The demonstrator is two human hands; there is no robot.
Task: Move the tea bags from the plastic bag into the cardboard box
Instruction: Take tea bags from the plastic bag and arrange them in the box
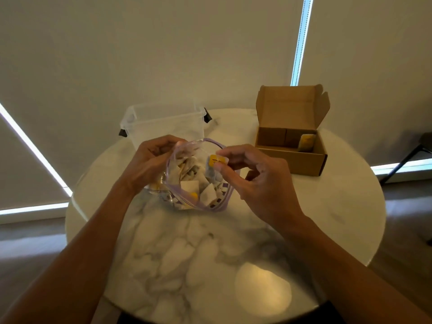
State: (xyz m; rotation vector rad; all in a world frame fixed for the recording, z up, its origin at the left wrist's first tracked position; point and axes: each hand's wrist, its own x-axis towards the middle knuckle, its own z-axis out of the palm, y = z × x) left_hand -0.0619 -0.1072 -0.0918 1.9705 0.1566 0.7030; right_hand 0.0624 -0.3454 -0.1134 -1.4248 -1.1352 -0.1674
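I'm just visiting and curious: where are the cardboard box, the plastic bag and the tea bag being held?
cardboard box (289, 160), head view, its front wall.
plastic bag (205, 208), head view, its purple zip rim, near side.
held tea bag (215, 159), head view, its yellow label.

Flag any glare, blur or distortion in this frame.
Head view: a glare patch on the marble table near the bottom edge; the wide-angle lens slants the bright window strips; the tea bag pinched by the right hand is soft, its label unreadable.
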